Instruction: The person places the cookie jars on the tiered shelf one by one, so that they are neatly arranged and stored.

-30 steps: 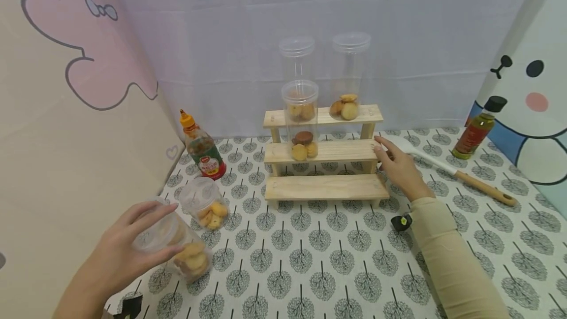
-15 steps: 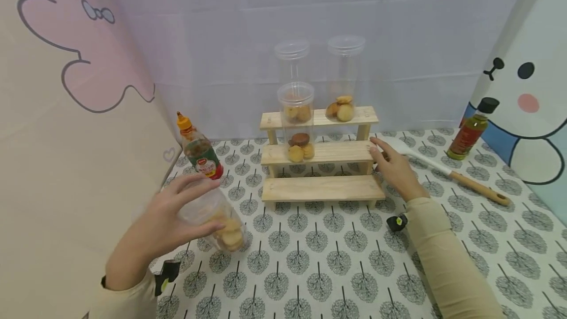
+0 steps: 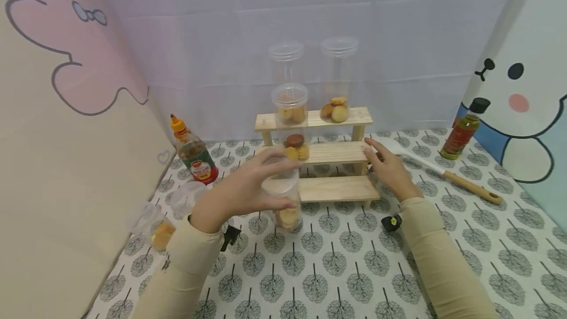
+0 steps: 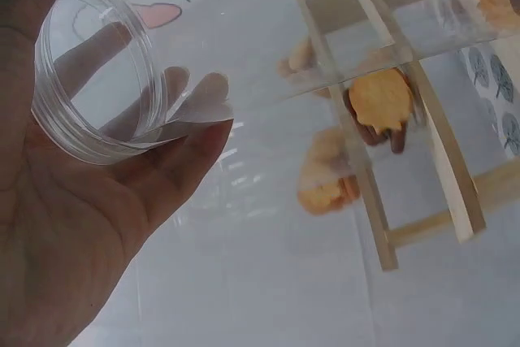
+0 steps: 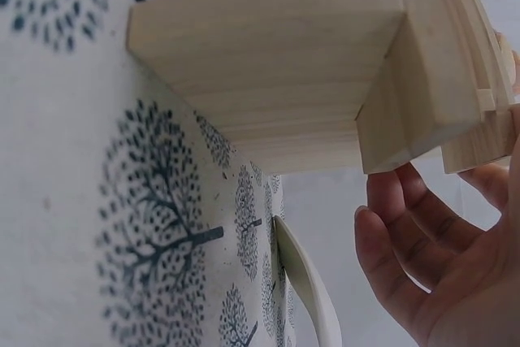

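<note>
My left hand (image 3: pixel 248 186) holds a clear plastic jar (image 3: pixel 290 208) of cookies, its thumb and fingers around the upper part. In the head view this jar stands nearly upright and overlaps the left part of the wooden tiered shelf's lowest board. In the left wrist view the jar's ridged lid (image 4: pixel 89 148) sits between thumb and fingers, with the shelf seen through the clear wall. At the right end of the tiered shelf (image 3: pixel 336 188), my right hand (image 3: pixel 392 171) grips the middle board's end. Its fingertips (image 5: pixel 386 188) meet the wood in the right wrist view.
Cookie jars stand on the upper boards: one jar (image 3: pixel 338 82) top right, another behind the middle-board jar (image 3: pixel 290 122). More jars (image 3: pixel 161 235) are at left, beside a sauce bottle (image 3: pixel 197 161). A spatula (image 3: pixel 443 171) and oil bottle (image 3: pixel 462 134) lie right of the shelf.
My left hand has carried the cookie jar from the left side rightward to the front of the shelf, bringing it more upright. My right hand stays at the shelf's end.
</note>
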{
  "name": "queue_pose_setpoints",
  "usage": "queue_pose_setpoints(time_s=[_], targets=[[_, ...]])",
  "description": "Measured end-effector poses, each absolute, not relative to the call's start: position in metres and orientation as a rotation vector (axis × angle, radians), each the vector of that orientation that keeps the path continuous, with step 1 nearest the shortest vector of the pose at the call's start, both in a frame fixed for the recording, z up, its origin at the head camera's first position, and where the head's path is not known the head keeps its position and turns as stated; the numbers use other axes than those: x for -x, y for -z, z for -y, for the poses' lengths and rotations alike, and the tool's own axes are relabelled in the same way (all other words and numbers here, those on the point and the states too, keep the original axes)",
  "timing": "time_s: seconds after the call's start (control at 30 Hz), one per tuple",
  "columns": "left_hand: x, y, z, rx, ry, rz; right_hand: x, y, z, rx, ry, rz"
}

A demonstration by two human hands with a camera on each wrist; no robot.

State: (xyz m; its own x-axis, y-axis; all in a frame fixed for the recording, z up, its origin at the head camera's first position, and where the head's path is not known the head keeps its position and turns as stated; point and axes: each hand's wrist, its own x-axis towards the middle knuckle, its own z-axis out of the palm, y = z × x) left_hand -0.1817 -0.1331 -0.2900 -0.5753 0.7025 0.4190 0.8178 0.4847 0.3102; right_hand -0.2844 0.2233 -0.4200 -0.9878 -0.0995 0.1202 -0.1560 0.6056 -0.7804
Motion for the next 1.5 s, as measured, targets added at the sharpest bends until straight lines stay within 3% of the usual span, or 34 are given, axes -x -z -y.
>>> queue_pose_setpoints(time_s=[0.57,0.87,1.5], targets=[[0.221,0.242,0.042,1.351,0.627,2.535,0.286,0.420,-0.222,-0.214,-1.355,2.761],[0.243,0.223,0.011,1.178,0.576,2.702,0.287,0.420,-0.224,-0.216,-1.369,2.777],[0.279,0.223,-0.015,0.806,0.631,2.823,0.283,0.419,-0.218,-0.204,-1.360,2.762]])
